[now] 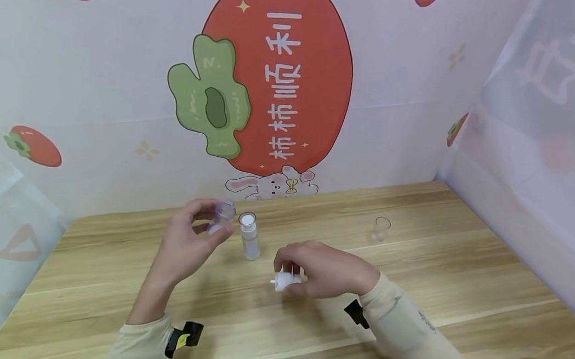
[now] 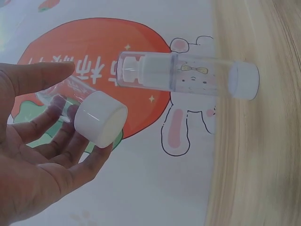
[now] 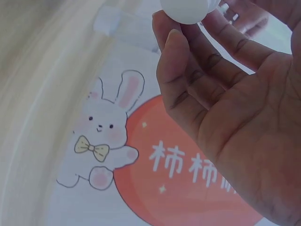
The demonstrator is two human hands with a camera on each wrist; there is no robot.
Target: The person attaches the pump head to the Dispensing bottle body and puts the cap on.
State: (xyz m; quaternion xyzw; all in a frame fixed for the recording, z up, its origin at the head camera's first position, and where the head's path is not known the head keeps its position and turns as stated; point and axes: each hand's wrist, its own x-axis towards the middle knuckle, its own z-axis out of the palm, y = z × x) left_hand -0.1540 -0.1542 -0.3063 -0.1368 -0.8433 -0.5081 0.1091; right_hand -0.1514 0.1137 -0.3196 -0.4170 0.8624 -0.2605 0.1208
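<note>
My left hand (image 1: 185, 249) grips a small clear bottle (image 1: 225, 210), its open mouth tipped up toward the camera. In the left wrist view, the thumb and curled fingers surround that bottle's clear wall, and its white base (image 2: 101, 118) points toward the table. With the thumb and fingertips, my right hand (image 1: 330, 270) pinches a white pump head (image 1: 285, 281) low over the table, its thin tip pointing left. The right wrist view catches only part of this white piece (image 3: 187, 8) at the top. Between the hands and farther back stands a pump bottle (image 1: 250, 241) under a clear cap.
A clear cap (image 1: 380, 230) stands on the wooden table (image 1: 452, 279) to the right, behind my right hand. At the table's back edge hangs a printed cloth (image 1: 385, 85), with more sheeting (image 1: 551, 130) along the sides.
</note>
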